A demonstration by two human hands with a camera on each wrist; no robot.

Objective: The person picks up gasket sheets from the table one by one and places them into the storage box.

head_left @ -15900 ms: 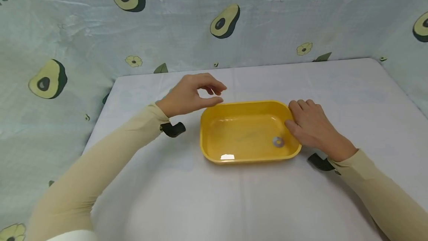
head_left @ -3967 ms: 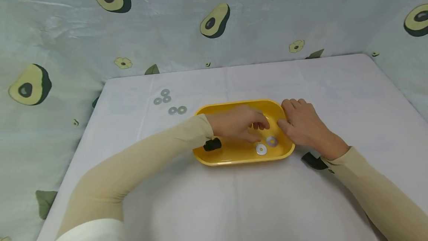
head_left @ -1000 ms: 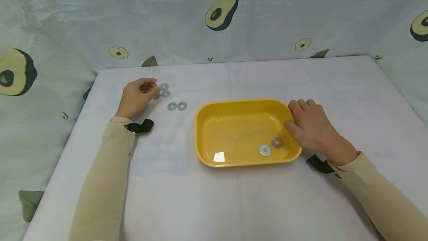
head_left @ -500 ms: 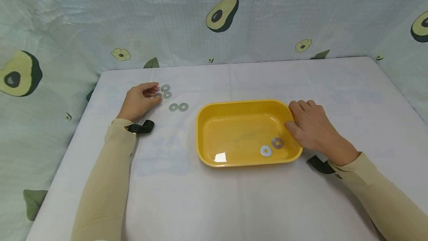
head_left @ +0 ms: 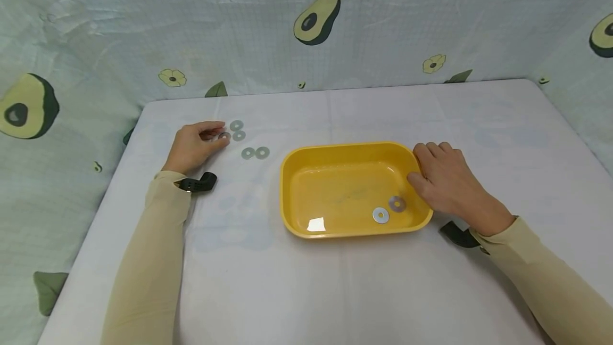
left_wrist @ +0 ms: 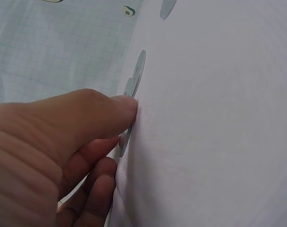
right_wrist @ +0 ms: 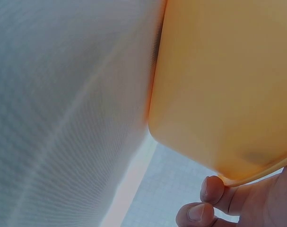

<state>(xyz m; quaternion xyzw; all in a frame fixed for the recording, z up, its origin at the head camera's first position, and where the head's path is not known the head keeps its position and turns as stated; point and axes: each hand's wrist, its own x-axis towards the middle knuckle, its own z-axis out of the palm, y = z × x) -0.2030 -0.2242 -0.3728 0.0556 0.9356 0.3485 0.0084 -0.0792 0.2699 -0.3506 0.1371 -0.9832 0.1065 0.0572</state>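
The two hands lie well apart. The left hand has its thumb and forefinger set about a washer at the far left of the white surface; the thumb tip overlaps it in the left wrist view, but whether the washer is pinched cannot be told. The right hand is clamped on the right rim of a yellow tray, its thumb toward the inside and its other fingers over the outer edge.

Near the left hand, an upper washer and a middle washer complete a close cluster of three. A separate pair of washers lies side by side between this cluster and the tray. Inside the tray, toward its near right corner, rest a bright washer and a duller washer. A pale backdrop with avocado print rises behind the surface.
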